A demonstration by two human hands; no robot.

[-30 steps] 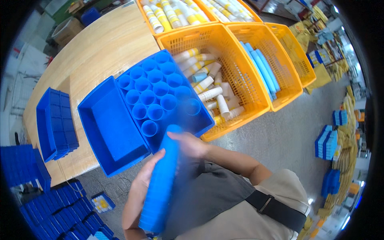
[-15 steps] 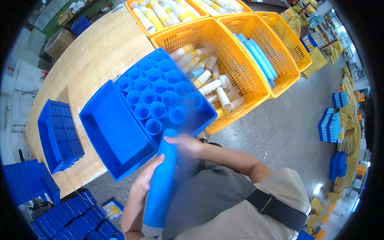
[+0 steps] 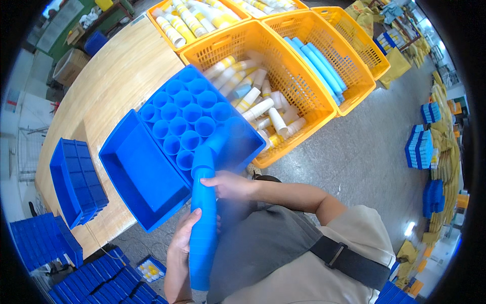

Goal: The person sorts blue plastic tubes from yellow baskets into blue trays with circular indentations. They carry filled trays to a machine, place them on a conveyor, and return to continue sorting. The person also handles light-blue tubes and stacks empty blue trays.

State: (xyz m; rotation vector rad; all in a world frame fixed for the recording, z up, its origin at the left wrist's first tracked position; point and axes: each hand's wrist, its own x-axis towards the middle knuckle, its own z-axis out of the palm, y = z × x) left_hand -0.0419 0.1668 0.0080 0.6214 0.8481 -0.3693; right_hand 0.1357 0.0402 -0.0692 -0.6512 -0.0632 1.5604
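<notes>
A long stack of nested blue cups [image 3: 202,243] slants up from my lap, its top end reaching the near edge of a blue tray [image 3: 254,152]. My left hand [image 3: 183,233] is wrapped round the stack's middle. My right hand [image 3: 230,185] closes on the stack near its top, thumb on the near side; its other fingers are blurred. Inside the tray, several blue cups [image 3: 191,114] stand in rows, mouths up. Blur over the tray's near right part hides whether cups stand there. Joined to the tray's left side is a shallow blue box [image 3: 147,175].
Another blue box [image 3: 83,177] lies on its side on the wooden table [image 3: 116,66]. Beyond the tray, a yellow crate [image 3: 309,93] holds loose white and yellow tubes. A farther crate holds long blue stacks [image 3: 319,66]. Piled blue boxes [image 3: 96,276] stand at lower left.
The stack has moved up towards the tray, with its top end now overlapping the tray's near edge. Both hands still grip it. The whole view has shifted slightly.
</notes>
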